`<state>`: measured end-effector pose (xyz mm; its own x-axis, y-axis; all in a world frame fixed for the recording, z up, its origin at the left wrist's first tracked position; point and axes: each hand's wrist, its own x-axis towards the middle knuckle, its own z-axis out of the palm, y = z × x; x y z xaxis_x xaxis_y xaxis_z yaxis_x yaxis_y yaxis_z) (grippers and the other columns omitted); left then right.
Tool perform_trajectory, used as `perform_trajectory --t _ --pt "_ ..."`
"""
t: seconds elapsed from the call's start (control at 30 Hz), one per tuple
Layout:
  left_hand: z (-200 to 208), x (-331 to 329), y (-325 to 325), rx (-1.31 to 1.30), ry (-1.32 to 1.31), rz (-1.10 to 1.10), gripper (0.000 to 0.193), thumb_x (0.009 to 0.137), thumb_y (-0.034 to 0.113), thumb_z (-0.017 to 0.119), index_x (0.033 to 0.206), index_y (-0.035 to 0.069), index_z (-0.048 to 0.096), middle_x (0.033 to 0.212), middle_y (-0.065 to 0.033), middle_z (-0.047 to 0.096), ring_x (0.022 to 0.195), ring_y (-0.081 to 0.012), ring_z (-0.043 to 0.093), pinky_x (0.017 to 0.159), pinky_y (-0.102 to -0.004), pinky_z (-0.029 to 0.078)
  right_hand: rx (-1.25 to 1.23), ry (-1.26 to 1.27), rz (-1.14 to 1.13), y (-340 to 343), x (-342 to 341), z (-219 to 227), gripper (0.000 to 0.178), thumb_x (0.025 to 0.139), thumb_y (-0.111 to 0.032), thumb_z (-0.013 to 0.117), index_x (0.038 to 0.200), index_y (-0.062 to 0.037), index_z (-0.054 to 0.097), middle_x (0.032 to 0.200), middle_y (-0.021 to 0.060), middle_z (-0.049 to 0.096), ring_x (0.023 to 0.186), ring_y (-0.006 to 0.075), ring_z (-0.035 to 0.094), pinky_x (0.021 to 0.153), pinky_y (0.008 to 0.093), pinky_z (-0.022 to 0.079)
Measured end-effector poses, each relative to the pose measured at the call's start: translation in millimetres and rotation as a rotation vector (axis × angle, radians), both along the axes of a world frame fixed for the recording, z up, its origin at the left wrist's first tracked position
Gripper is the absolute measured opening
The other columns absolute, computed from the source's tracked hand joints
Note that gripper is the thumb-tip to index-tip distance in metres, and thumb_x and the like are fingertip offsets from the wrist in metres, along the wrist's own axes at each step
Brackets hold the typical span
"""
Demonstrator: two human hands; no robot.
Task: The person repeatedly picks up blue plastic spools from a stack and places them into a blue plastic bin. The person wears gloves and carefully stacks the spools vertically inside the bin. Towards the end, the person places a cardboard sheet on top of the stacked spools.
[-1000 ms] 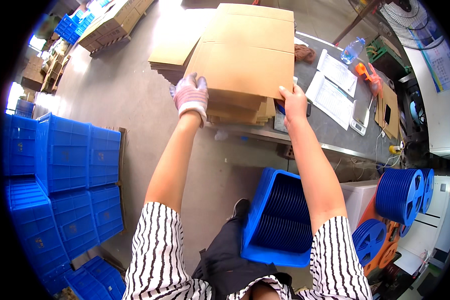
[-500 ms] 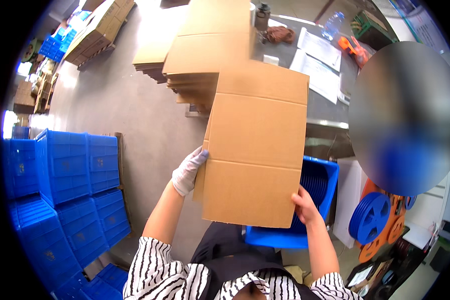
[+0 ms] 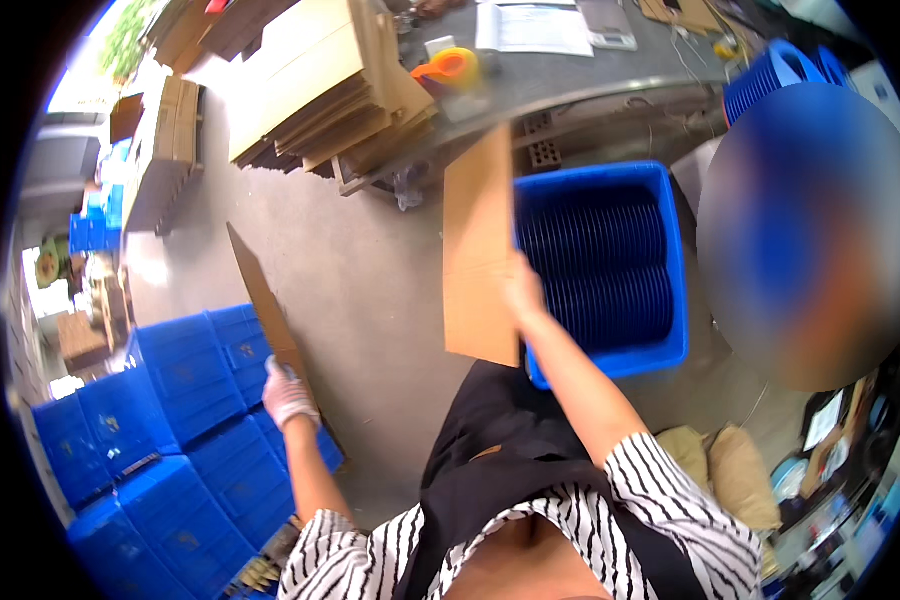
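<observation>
My left hand [image 3: 288,393], in a whitish glove, grips a brown cardboard sheet [image 3: 260,290] out to the left; the sheet shows almost edge-on. A second cardboard sheet [image 3: 475,260], creased across, is held at its right side by my bare right hand [image 3: 522,288], which is smeared by motion. This sheet stands steeply tilted along the left side of a blue plastic bin [image 3: 678,300]. Inside the bin, two rows of dark, thin round discs [image 3: 592,235] are packed on edge. Whether the sheet touches the bin, I cannot tell.
Stacked blue crates [image 3: 210,490] fill the lower left. A tall pile of cardboard sheets [image 3: 305,85] rises at the far side beside a grey table [image 3: 560,75] with papers [image 3: 535,30] and an orange-and-yellow object [image 3: 452,66]. Tan sacks [image 3: 740,480] lie at the lower right.
The two overlapping sheets, held up together between both hands, are now apart. My left hand has carried one leftward; my right holds the other beside the bin. The view has shifted.
</observation>
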<state>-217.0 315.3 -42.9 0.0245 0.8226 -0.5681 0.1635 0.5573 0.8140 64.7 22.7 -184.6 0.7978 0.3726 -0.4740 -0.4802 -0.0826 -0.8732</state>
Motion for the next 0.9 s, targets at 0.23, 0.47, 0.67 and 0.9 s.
perform_trajectory --t 0.23,0.47,0.67,0.9 --pt "-38 -12 -135 0.6 1.038 -0.836 0.032 0.099 0.02 0.054 0.129 0.011 0.051 0.096 -0.0145 0.068 0.081 -0.0252 0.061 0.071 -0.0351 0.052 -0.248 -0.246 0.651 39 -137 28 0.03 0.086 -0.011 0.047 0.115 -0.0075 0.054 0.089 0.0294 0.064 0.086 0.0422 0.065 0.069 0.0537 0.049" --pt "4 18 -163 0.636 0.42 -0.913 0.037 0.098 0.003 0.05 0.134 0.011 0.049 0.101 -0.0048 0.064 0.083 -0.0137 0.057 0.069 -0.027 0.049 -0.39 -0.242 -0.12 -212 -65 4 0.048 0.087 -0.017 0.062 0.132 -0.0086 0.05 0.102 0.0191 0.069 0.091 0.0305 0.069 0.077 0.0382 0.053" --pt "-34 182 -220 0.738 0.48 -1.371 0.048 0.097 0.01 0.053 0.143 0.016 0.043 0.062 -0.0026 0.052 0.049 -0.0128 0.045 0.047 -0.0319 0.04 -0.553 -0.086 -0.535 -289 -121 7 0.062 0.084 -0.011 0.056 0.141 -0.0098 0.033 0.11 0.0246 0.063 0.105 0.0408 0.061 0.086 0.0433 0.049" --pt "-126 371 -279 1.209 0.604 -1.994 0.059 0.094 0.022 0.054 0.147 0.031 0.031 0.08 -0.0186 0.066 0.068 -0.0404 0.063 0.06 -0.0471 0.05 -0.593 0.336 -0.921 -272 -158 -61 0.06 0.083 -0.002 0.047 0.14 -0.0023 0.029 0.131 0.024 0.052 0.121 0.0359 0.054 0.1 0.039 0.042"
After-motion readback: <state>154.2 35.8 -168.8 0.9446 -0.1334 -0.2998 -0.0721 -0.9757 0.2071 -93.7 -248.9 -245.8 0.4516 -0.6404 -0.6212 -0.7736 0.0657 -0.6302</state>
